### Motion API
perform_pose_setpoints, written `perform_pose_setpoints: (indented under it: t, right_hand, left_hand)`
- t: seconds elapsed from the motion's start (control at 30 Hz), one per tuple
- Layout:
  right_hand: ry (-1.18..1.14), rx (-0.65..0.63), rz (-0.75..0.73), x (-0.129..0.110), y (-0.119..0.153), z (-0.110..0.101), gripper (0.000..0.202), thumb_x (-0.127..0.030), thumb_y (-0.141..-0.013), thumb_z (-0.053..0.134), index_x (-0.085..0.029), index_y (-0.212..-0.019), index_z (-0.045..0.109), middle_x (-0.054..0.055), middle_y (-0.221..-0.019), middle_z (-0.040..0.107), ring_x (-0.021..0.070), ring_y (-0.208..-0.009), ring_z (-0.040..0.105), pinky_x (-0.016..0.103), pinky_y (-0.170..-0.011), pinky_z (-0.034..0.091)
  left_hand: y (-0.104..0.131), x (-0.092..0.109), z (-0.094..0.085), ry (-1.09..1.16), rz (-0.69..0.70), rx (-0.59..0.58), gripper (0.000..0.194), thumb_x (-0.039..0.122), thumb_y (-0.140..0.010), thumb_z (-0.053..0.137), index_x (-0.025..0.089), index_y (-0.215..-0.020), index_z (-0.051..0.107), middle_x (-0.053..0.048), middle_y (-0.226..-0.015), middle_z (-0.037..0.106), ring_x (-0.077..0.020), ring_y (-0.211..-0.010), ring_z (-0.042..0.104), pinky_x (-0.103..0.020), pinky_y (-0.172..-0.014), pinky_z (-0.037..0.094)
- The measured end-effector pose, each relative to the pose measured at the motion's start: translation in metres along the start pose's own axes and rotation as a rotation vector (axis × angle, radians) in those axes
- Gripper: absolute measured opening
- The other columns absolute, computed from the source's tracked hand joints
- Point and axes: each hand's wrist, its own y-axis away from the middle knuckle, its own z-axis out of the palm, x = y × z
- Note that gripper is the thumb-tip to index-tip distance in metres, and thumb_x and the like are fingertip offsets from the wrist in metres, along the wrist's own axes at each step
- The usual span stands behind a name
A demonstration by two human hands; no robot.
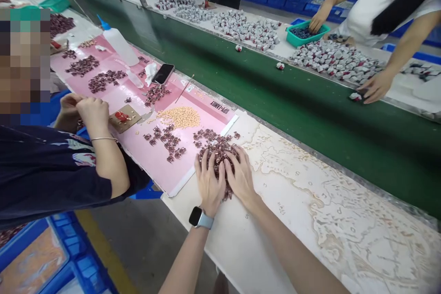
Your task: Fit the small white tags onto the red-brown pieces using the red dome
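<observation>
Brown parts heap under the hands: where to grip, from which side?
I'd cup the heap of brown parts low on its left and right flanks, coming from the near side, palms inward. It's a loose mound of small pieces, so a pinch would likely take only a few. The left hand and right hand lie over those flanks, fingers spread.

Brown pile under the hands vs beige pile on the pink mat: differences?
Colour: the brown pile is dark; the beige pile is pale.
Contact: the left hand and right hand rest on the brown pile; neither touches the beige pile.
Place: the brown pile straddles the edge of the pink mat; the beige pile lies wholly on it.
Shared: both are heaps of many small pieces.
</observation>
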Motion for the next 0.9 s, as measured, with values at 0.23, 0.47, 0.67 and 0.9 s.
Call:
perform_pose_setpoints:
  t: [0.23,0.47,0.67,0.9]
  right_hand:
    - [-0.381,0.098,0.203,-0.01,0.009,0.003,0.042,-0.045,-0.105,0.044,-0.023,-0.131,0.07,0.009,-0.14,0.065,0.023,-0.134,0.057,0.045,-0.121,0.04]
    - [-0.726,0.216,0.372,0.0,0.016,-0.015,0.045,-0.051,-0.1,0.054,-0.018,-0.125,0.073,0.01,-0.131,0.072,0.0267,-0.124,0.066,0.044,-0.109,0.051]
    - [-0.813,0.334,0.418,0.003,0.06,-0.089,0.037,-0.048,-0.095,0.064,-0.021,-0.114,0.079,0.008,-0.126,0.075,0.0274,-0.121,0.066,0.044,-0.111,0.049]
    - [-0.823,0.601,0.493,0.023,0.196,-0.228,0.039,-0.052,-0.095,0.064,-0.023,-0.115,0.08,0.009,-0.128,0.074,0.0295,-0.123,0.066,0.046,-0.112,0.049]
  left_hand:
    - [0.007,0.025,0.019,0.404,-0.124,0.045,0.044,0.043,-0.104,0.048,0.015,-0.137,0.057,-0.015,-0.141,0.057,-0.0261,-0.136,0.054,-0.054,-0.116,0.043]
    - [0.006,0.065,0.034,0.661,-0.094,0.052,0.039,0.043,-0.102,0.054,0.014,-0.125,0.065,-0.013,-0.137,0.06,-0.024,-0.133,0.056,-0.053,-0.117,0.044]
    - [0.063,0.128,0.045,0.744,-0.039,-0.002,0.035,0.039,-0.101,0.057,0.015,-0.124,0.067,-0.013,-0.14,0.059,-0.024,-0.133,0.056,-0.052,-0.116,0.045]
    - [0.212,0.232,0.083,0.795,0.056,-0.269,0.032,0.035,-0.101,0.057,0.016,-0.125,0.067,-0.012,-0.139,0.059,-0.0235,-0.133,0.057,-0.051,-0.114,0.048]
